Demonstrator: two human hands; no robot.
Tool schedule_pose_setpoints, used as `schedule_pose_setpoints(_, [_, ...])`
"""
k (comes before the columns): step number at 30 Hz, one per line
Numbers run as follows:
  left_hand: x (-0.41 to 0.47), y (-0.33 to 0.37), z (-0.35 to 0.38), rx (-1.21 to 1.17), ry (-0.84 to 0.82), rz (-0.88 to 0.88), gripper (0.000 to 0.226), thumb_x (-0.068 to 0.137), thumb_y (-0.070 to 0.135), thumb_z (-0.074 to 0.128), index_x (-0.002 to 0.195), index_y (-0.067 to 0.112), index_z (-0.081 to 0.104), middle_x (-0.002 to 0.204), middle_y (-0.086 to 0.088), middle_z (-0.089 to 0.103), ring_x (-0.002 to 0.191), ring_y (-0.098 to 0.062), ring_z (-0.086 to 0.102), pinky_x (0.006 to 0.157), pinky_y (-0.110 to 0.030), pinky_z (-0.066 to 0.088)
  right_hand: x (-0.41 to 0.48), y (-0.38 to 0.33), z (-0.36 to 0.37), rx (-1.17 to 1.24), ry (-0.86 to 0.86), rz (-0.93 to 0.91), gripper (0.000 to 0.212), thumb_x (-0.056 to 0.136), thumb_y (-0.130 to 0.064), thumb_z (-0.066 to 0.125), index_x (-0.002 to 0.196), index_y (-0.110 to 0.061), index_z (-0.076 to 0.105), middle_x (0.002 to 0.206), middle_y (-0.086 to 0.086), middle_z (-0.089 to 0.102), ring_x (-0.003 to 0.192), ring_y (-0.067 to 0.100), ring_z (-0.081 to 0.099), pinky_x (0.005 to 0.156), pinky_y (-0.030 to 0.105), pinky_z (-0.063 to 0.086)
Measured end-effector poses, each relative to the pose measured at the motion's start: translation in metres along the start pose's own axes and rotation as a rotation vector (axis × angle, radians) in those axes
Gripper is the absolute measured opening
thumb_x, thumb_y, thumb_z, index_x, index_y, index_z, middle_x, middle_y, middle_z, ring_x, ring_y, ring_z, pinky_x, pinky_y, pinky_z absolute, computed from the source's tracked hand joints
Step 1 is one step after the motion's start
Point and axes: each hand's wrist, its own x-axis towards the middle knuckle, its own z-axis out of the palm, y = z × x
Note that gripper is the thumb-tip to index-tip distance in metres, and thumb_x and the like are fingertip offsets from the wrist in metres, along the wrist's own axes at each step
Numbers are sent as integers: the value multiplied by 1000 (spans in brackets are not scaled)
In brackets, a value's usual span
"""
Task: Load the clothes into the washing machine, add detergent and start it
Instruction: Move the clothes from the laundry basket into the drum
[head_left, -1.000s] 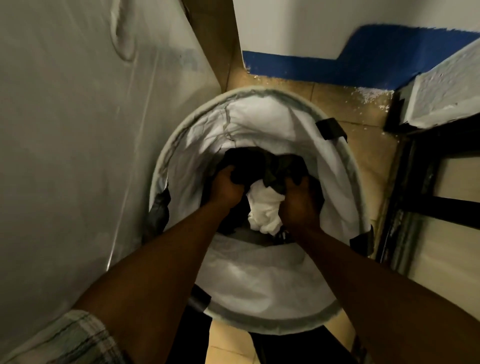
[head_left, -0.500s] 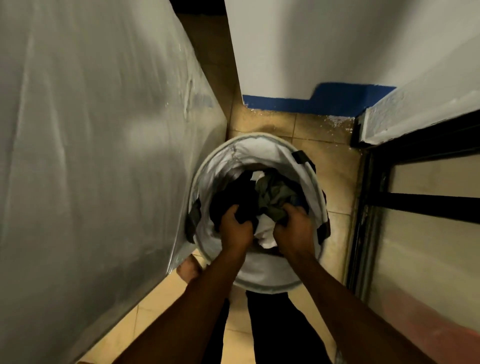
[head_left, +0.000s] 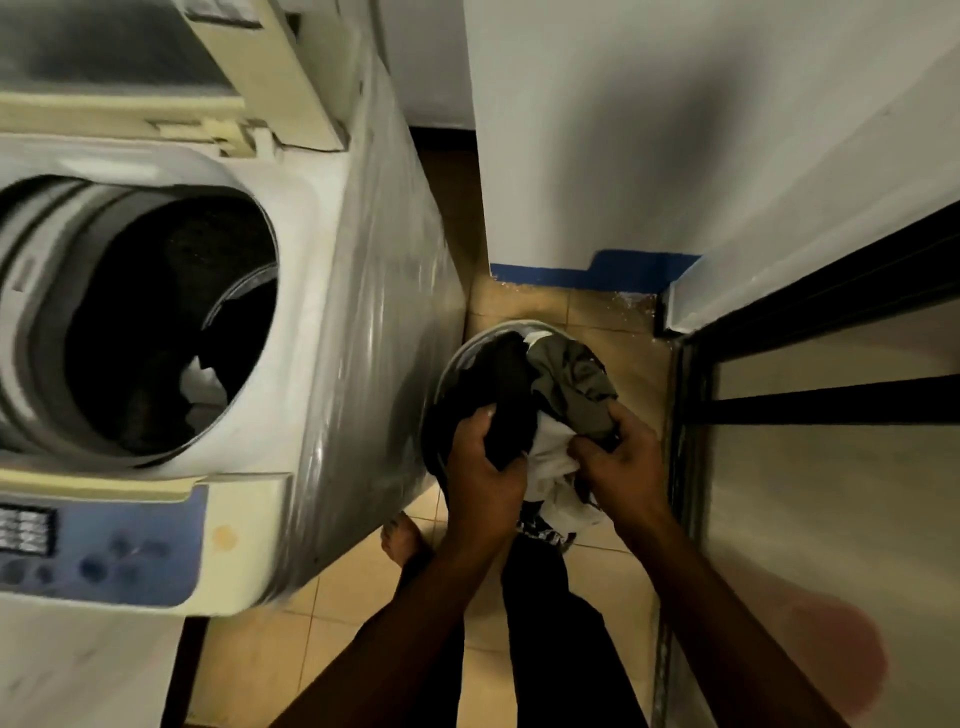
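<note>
Left hand: fingers curled tight round a black garment at the bundle's 8 o'clock edge.
Right hand: fingers clamped on olive and white cloth at the bundle's 4 o'clock edge.
Clothes: a black, olive and white bundle held between both hands over the basket mouth, hiding most of it.
Basket: round, on the tiled floor, at 3 o'clock of the washing machine, just beside its grey side.
Lid: raised, at 12 o'clock of the drum.
Drum: open, dark cloth and one white piece inside.
Control panel: blue, at 6 o'clock of the drum.
</note>
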Motion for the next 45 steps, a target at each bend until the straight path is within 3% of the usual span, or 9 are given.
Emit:
schedule_pose_setpoints(7, [-41,60,-67,-76,-84,194,70,78,6,82,139,25,54,135,10,58,129,-3,53,114,-30,44,-52,-97,-13,218,-36,-72,50,86,14,64,106,-31,75,102,-4,81,94,18,77,70,23,60])
schedule_pose_setpoints(10, [-58,101,-99,-131,-177,234,71,75,22,86,131,51,55,129,33,59,125,10,53,111,-21,45,-74,-147,-17,266,-39,-125,38,86,4,67,106,-28,74,97,3,78,80,24,75,59,30,60])
schedule_pose_setpoints(14, [-76,148,-146,-137,-319,415,69,75,23,86,130,51,57,131,21,64,126,3,56,101,-15,48,-95,-207,-21,356,-66,-201,38,78,5,64,94,-27,75,77,0,70,54,16,59,44,24,47])
schedule_pose_setpoints(17, [-90,174,-173,-57,-348,500,84,73,22,91,145,33,48,149,5,48,141,-10,45,117,-39,41,-110,-250,-19,485,-114,-248,44,81,18,56,97,-19,75,72,0,68,52,14,57,40,22,42])
schedule_pose_setpoints(20, [-101,204,-195,-22,-371,589,96,71,22,92,152,28,40,155,5,43,145,-9,40,120,-43,37,-127,-295,-11,564,-158,-315,44,80,22,51,105,-7,72,80,9,65,56,18,57,40,22,39])
schedule_pose_setpoints(27, [-105,262,-253,-133,-342,783,99,72,10,91,154,21,38,154,2,49,144,-16,45,118,-50,39,-160,-393,12,538,-217,-439,40,79,19,48,113,4,62,94,19,47,65,20,42,39,20,34])
schedule_pose_setpoints(34, [-114,311,-331,-198,-195,907,90,75,20,89,151,28,41,150,7,53,141,-12,49,118,-47,39,-182,-477,58,630,-333,-556,44,77,18,46,106,-6,68,86,9,62,61,14,49,37,19,33])
schedule_pose_setpoints(41, [-118,338,-408,-212,-30,983,85,78,4,85,150,16,43,152,-3,52,142,-18,47,120,-48,36,-190,-535,119,641,-467,-648,52,69,11,53,120,7,62,93,14,58,59,13,50,38,19,35])
schedule_pose_setpoints(45, [-117,337,-451,-203,43,986,83,77,8,85,149,21,44,144,5,59,135,-11,53,116,-46,42,-195,-557,161,659,-537,-657,36,69,10,53,98,-4,69,76,5,63,54,11,52,37,19,36])
